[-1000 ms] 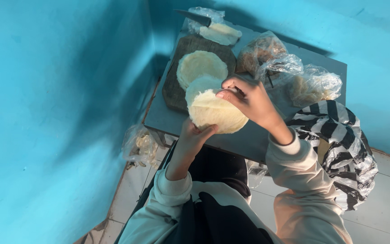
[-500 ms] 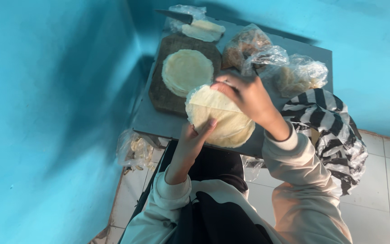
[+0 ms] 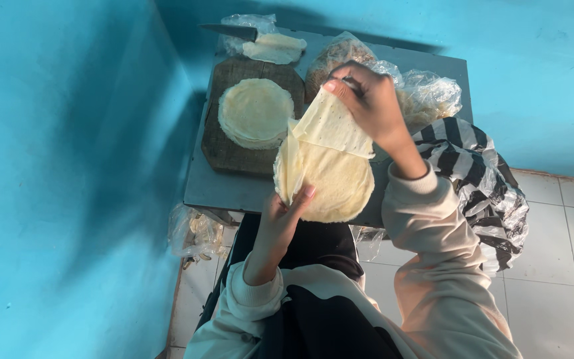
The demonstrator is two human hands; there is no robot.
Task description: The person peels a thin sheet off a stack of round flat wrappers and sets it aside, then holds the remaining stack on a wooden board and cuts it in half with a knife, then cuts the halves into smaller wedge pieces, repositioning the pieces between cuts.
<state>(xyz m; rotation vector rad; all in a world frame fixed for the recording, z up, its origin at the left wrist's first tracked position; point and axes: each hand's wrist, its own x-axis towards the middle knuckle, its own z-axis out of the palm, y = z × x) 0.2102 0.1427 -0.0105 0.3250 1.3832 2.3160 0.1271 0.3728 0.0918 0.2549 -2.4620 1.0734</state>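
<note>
Since a moment ago the right hand [image 3: 373,106], fingers pinched, has peeled one thin pale round wrapper [image 3: 332,126] up from the stack of wrappers [image 3: 333,183] clamped in the left hand [image 3: 280,223].

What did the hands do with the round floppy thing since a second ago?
The right hand has peeled the top thin sheet up and away from the round stack that the left hand holds from below; earlier its fingers only rested on the top. The second stack on the wooden board, the knife and the plastic bags on the grey table stayed put.
</note>
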